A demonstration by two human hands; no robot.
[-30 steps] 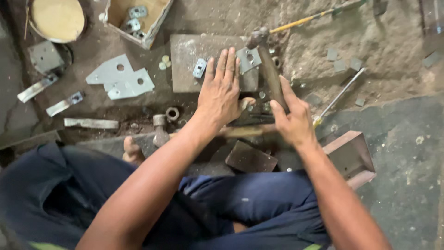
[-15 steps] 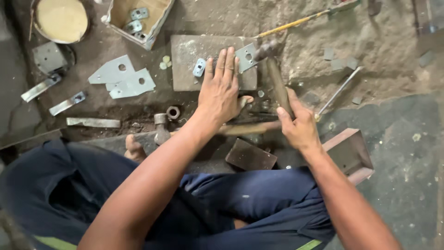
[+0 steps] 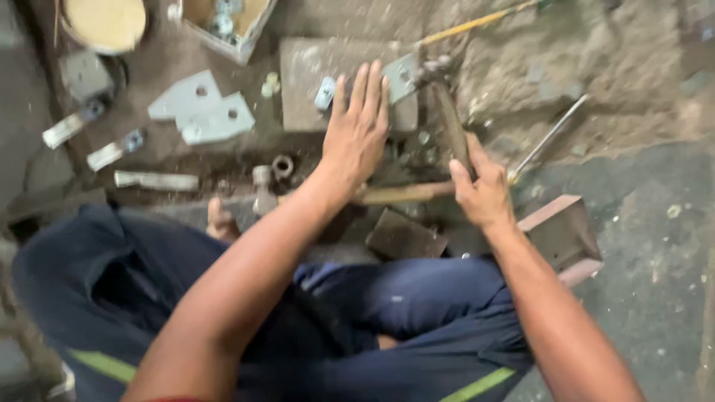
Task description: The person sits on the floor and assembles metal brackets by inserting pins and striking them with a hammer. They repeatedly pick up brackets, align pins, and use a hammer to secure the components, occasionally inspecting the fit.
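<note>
Hands over metal block (image 3: 313, 82), left hand (image 3: 359, 134) spread flat, right hand (image 3: 482, 192) gripping hammer (image 3: 447, 112)

I count two hands: left hand (image 3: 359, 134) flat on the grey metal slab (image 3: 305, 74), right hand (image 3: 480, 190) gripping one hammer (image 3: 447, 112). Left of the slab I see two flat grey plates (image 3: 201, 112) with holes and three small brackets (image 3: 112, 152). Below it, one nut (image 3: 282, 165), one bolt (image 3: 262, 190). One box (image 3: 223, 18) above it.
</note>
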